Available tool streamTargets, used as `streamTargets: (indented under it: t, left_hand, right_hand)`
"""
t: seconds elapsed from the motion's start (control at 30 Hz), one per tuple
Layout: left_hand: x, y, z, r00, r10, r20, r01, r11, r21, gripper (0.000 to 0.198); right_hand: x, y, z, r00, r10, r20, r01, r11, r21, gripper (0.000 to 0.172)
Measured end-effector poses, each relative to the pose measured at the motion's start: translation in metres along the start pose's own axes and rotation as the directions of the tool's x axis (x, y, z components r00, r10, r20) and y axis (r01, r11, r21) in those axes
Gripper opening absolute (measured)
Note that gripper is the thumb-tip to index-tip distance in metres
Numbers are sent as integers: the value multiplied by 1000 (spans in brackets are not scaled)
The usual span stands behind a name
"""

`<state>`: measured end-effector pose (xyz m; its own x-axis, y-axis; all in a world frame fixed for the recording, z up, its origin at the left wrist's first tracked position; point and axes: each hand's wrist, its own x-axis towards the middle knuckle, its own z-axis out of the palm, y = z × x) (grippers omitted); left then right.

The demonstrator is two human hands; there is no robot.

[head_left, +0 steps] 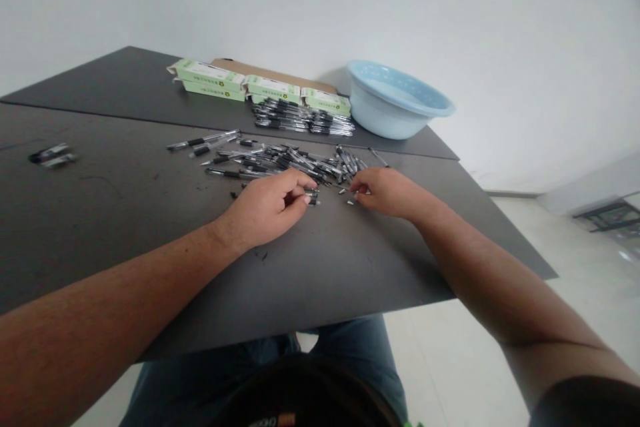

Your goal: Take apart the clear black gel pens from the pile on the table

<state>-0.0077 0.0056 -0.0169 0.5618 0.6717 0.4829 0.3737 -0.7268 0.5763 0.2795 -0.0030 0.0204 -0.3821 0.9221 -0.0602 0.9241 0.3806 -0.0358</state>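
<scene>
My left hand (267,205) is curled over the front of a pile of black-and-clear gel pens (295,161). Its thumb and forefinger close about the end of a clear pen (314,194), most of which the hand hides. To the right, my right hand (384,191) touches down with bent fingers drawn together; whatever lies between the fingertips is too small to make out. Beside those fingertips are two small silver cone-shaped pen tips (343,191) on the dark tabletop (310,267).
Green-and-white pen boxes (213,80) stand along the back, with stacked pens (283,115) before them. A light blue basin (395,103) is at the back right. Some blurred black-and-clear pieces (54,156) lie far left. The table's front edge runs close to my lap.
</scene>
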Motion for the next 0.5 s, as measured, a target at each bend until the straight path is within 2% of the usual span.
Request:
streamTargets:
  t: [0.07,0.13,0.2,0.27,0.37,0.5]
  left_hand:
    - [0,-1,0,1000,8,5,-8,1000,-7,22]
    - [0,-2,1,1000,13,5,-13,1000,-2,21]
    - [-1,-2,2,1000,17,3,-18,1000,7,21]
    - [-1,-3,2,1000,21,4,-21,1000,9,21]
    - [-1,-3,2,1000,11,9,-11,1000,13,22]
    - [-1,-4,1,1000,-3,15,2,999,33,22]
  right_hand:
    - [-2,25,-10,988,133,-77,-136,990,-31,24]
    - [-1,54,-17,932,320,-170,-335,940,-70,29]
    - [5,82,-18,869,453,-201,-479,871,-108,32]
    - [14,102,-12,849,492,-194,-518,848,-116,37]
    - [28,117,4,847,510,-150,-528,840,-126,42]
    - [37,122,17,859,507,-66,-511,847,-145,31]
